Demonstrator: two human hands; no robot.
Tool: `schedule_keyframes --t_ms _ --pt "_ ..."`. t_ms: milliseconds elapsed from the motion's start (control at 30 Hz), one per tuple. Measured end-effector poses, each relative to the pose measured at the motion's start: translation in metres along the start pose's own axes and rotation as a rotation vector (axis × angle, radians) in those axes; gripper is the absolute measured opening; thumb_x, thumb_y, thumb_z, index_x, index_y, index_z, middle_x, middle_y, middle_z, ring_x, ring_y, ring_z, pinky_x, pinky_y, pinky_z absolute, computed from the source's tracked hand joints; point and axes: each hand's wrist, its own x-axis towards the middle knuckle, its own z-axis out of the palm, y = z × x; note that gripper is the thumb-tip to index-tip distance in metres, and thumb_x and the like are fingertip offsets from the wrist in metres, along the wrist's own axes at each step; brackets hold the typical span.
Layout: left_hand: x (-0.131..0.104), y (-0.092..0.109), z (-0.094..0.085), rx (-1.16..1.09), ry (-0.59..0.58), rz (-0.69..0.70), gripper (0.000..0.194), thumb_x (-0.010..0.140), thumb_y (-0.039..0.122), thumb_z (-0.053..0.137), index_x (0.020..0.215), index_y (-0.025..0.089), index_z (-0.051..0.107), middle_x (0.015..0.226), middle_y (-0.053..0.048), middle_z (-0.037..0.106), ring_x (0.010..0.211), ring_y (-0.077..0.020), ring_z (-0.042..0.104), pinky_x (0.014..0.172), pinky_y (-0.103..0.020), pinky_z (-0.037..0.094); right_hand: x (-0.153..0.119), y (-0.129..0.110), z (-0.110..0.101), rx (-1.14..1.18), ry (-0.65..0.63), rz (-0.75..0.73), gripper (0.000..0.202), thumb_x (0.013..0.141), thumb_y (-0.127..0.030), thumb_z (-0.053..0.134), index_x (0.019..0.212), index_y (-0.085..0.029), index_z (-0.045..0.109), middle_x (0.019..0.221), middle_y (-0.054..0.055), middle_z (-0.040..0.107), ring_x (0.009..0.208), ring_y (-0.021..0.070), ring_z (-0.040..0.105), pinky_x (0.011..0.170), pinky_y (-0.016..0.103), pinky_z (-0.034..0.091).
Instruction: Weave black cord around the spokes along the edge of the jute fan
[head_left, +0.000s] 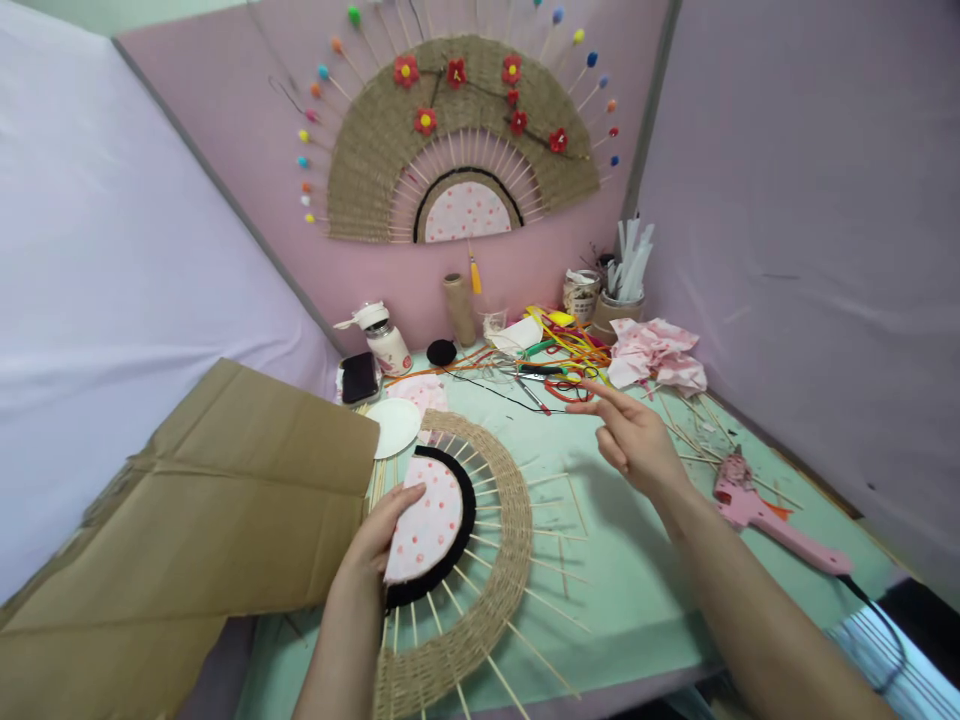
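Observation:
My left hand (386, 530) grips a handmade half-round fan at its centre, the thumb resting on the white, pink-dotted half-disc (435, 520). Black trim (465, 490) edges that half-disc. Thin sticks radiate from it through a woven tan band (517, 530). My right hand (634, 435) is raised over the table, two fingers stretched out and apart. Its fingertips appear near black-handled scissors (541, 371) and a black cord (495, 392), which runs from a black ball of cord (442, 352). Whether the fingers touch the cord, I cannot tell.
A pink glue gun (780, 525) lies at right, near loose sticks. Cardboard (262, 490) leans in from the left. Behind are a white-lidded bottle (386, 340), a cardboard tube (458, 310), crumpled dotted cloth (660, 352) and coloured strips (577, 345). A finished fan (360, 170) hangs on the wall.

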Motion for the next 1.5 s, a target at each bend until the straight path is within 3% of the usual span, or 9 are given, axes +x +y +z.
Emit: schedule_keyframes --t_ms 133,300,433,700,933,1100,1200,1333,1500 --pt "0.003 -0.007 0.004 0.059 -0.089 0.025 0.021 0.071 0.018 0.068 0.087 0.011 0.057 0.064 -0.006 0.069 0.051 -0.0159 0.064 0.049 -0.023 0.051 0.047 -0.005 0.018 -0.089 -0.036 -0.096 0.033 0.077 -0.028 0.051 0.108 -0.019 0.055 0.108 0.009 0.064 0.032 -0.0005 0.039 0.029 0.016 0.028" --pt "0.009 -0.011 0.002 0.122 -0.128 0.058 0.032 0.068 0.025 0.072 0.093 0.012 0.055 0.072 -0.008 0.07 0.057 -0.0166 0.065 0.052 -0.024 0.051 0.084 0.018 0.019 -0.524 0.17 -0.14 0.041 0.072 -0.008 0.038 0.111 -0.02 0.044 0.12 0.011 0.051 0.063 0.011 0.064 0.054 0.026 0.05" --pt "0.01 -0.01 0.003 0.187 -0.073 0.1 0.034 0.066 0.032 0.072 0.09 0.013 0.056 0.07 -0.004 0.068 0.054 -0.0134 0.062 0.049 -0.022 0.047 0.079 0.039 0.007 -1.317 0.052 -0.218 0.041 0.073 -0.001 0.038 0.111 -0.014 0.048 0.12 0.017 0.05 0.104 0.0216 0.055 0.082 0.033 0.044" --pt "0.014 -0.011 0.005 0.505 0.106 0.312 0.035 0.071 0.041 0.063 0.093 0.015 0.058 0.071 -0.002 0.065 0.056 -0.0135 0.059 0.047 -0.022 0.043 0.06 0.044 0.008 -1.52 0.019 -0.197 0.019 0.083 -0.017 0.041 0.083 -0.013 0.059 0.096 0.018 0.06 0.098 0.0299 0.051 0.078 0.038 0.037" --pt "0.022 -0.016 0.002 0.879 0.298 0.536 0.042 0.076 0.043 0.053 0.109 0.016 0.058 0.078 -0.004 0.066 0.067 -0.0194 0.062 0.059 -0.03 0.047 0.025 0.01 0.032 -0.831 -0.018 -0.27 0.016 0.087 -0.031 0.043 0.097 -0.02 0.047 0.056 -0.004 0.049 0.052 0.0131 0.044 0.054 0.025 0.033" --pt "0.026 -0.017 0.004 0.994 0.455 0.904 0.035 0.074 0.035 0.054 0.102 0.016 0.061 0.103 -0.011 0.061 0.1 -0.0254 0.057 0.09 -0.04 0.042 -0.001 -0.025 0.037 -0.134 -0.103 -0.143 0.022 0.081 -0.034 0.054 0.098 -0.021 0.049 0.059 -0.005 0.049 0.049 0.0087 0.04 0.051 0.022 0.037" --pt "0.02 -0.013 0.009 0.956 0.432 0.967 0.026 0.075 0.03 0.054 0.097 0.018 0.063 0.104 -0.01 0.06 0.104 -0.0257 0.053 0.096 -0.04 0.037 -0.014 -0.044 0.035 0.114 -0.178 -0.044 0.02 0.078 -0.029 0.059 0.096 -0.022 0.054 0.067 -0.004 0.051 0.05 0.0068 0.042 0.062 0.027 0.046" --pt "-0.013 -0.001 0.037 0.849 0.21 0.945 0.026 0.076 0.026 0.056 0.1 0.02 0.062 0.111 -0.009 0.06 0.111 -0.025 0.05 0.1 -0.036 0.033 -0.025 -0.059 0.035 0.23 -0.218 -0.009 0.016 0.077 -0.029 0.057 0.092 -0.026 0.058 0.073 -0.002 0.051 0.054 0.0078 0.045 0.062 0.027 0.049" --pt "-0.064 0.011 0.109 0.733 -0.44 0.783 0.065 0.074 0.029 0.064 0.134 0.02 0.04 0.142 -0.009 0.039 0.13 -0.0246 0.033 0.108 -0.036 0.022 -0.031 -0.068 0.048 0.217 -0.314 0.042 0.019 0.075 -0.03 0.056 0.093 -0.025 0.06 0.081 0.001 0.054 0.062 0.0109 0.05 0.059 0.027 0.05"
